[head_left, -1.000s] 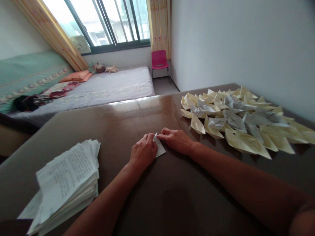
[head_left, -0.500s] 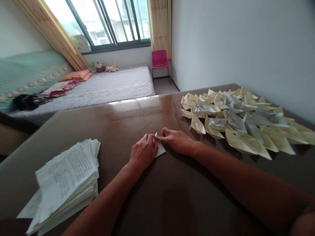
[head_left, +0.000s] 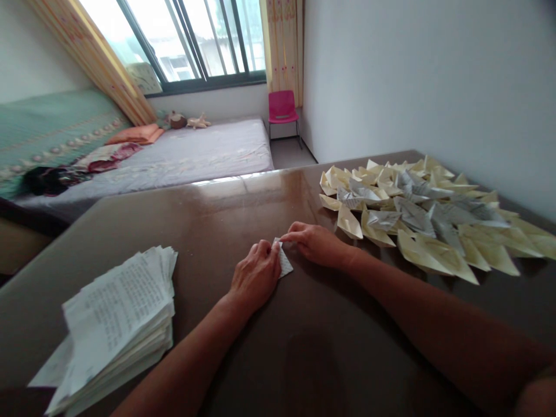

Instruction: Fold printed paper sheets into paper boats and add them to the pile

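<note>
A small folded piece of printed paper lies on the table in front of me, its narrow tip pointing away. My left hand covers its left side, with curled fingers and thumb holding it against the tabletop. From the other side comes my right hand, its fingers drawn together and the index fingertip at the paper's upper corner. Part of the paper is hidden under the left fingers.
A stack of printed sheets lies at the left of the brown table. Many folded paper boats, cream and grey, crowd the right side by the wall. Beyond the table are a bed and a pink chair.
The small tip that stood up between my fingers now lies flat. My left fingers have slid slightly down and right, and my right hand has shifted a little to the right.
</note>
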Tool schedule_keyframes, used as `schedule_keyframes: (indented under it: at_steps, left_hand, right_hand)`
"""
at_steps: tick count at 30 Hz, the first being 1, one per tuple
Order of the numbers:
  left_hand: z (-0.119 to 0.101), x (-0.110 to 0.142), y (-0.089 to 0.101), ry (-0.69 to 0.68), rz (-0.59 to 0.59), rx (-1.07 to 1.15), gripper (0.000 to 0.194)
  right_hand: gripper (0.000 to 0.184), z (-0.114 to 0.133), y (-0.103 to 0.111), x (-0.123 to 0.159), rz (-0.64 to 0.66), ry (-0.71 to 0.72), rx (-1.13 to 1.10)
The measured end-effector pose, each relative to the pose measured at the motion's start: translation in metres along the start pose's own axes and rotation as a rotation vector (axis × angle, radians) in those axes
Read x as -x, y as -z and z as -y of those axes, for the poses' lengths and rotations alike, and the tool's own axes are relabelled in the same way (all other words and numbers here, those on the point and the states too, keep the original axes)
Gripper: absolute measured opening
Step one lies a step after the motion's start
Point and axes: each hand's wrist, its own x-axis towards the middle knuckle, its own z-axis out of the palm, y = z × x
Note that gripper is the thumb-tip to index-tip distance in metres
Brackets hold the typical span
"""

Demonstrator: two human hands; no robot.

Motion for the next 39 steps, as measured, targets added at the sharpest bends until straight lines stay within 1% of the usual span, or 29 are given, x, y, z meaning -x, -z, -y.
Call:
schedule_keyframes:
  at_steps: [4,7,10,13,15,17,19,21,22,24,26,28,31,34,36,39]
  left_hand:
    - [0.008,-0.003,-0.002,0.027,-0.038,0.076,0.036]
    - [0.014,-0.007,-0.005,0.056,-0.073,0.125,0.036]
    - [0.013,-0.008,-0.007,0.031,-0.098,0.077,0.033]
    - [0.009,-0.006,-0.006,0.003,-0.067,0.081,0.030]
    - [0.009,-0.004,-0.003,-0.015,-0.019,0.158,0.028]
    - [0.013,-0.004,0.001,-0.009,0.008,0.250,0.027]
    - [0.020,-0.005,0.004,0.034,-0.010,0.298,0.025]
    - [0.028,-0.007,0.007,0.082,-0.046,0.293,0.024]
    - [0.031,-0.008,0.009,0.088,-0.044,0.286,0.025]
    - [0.036,-0.009,0.011,0.077,0.005,0.283,0.025]
    - [0.039,-0.009,0.012,0.092,0.078,0.287,0.023]
    - [0.039,-0.009,0.014,0.136,0.120,0.285,0.021]
    - [0.038,-0.009,0.014,0.170,0.136,0.290,0.019]
    - [0.038,-0.009,0.014,0.167,0.118,0.321,0.016]
    - [0.039,-0.010,0.014,0.158,0.105,0.357,0.017]
    - [0.043,-0.011,0.015,0.149,0.141,0.406,0.016]
  right_hand:
    - [0.035,0.013,-0.007,0.003,0.069,-0.023,0.173]
    - [0.036,0.019,-0.009,0.004,0.096,-0.052,0.247]
    - [0.037,0.023,-0.009,0.003,0.104,-0.107,0.242]
    - [0.035,0.030,-0.010,0.004,0.087,-0.136,0.188]
    - [0.034,0.033,-0.011,0.005,0.065,-0.111,0.157]
    - [0.034,0.034,-0.013,0.006,0.038,-0.057,0.144]
    - [0.031,0.031,-0.013,0.006,0.030,0.027,0.138]
    - [0.029,0.024,-0.013,0.004,0.041,0.122,0.125]
    - [0.029,0.021,-0.012,0.004,0.053,0.169,0.109]
    - [0.029,0.015,-0.010,0.003,0.071,0.236,0.065]
    - [0.029,0.011,-0.007,0.002,0.092,0.271,0.026]
    - [0.029,0.010,-0.005,0.002,0.109,0.283,0.003]
    - [0.027,0.009,-0.004,0.002,0.118,0.286,-0.016]
    - [0.026,0.007,-0.006,0.002,0.106,0.281,-0.045]
    - [0.029,0.007,-0.008,0.001,0.100,0.270,-0.077]
    - [0.031,0.009,-0.012,0.000,0.075,0.219,-0.144]
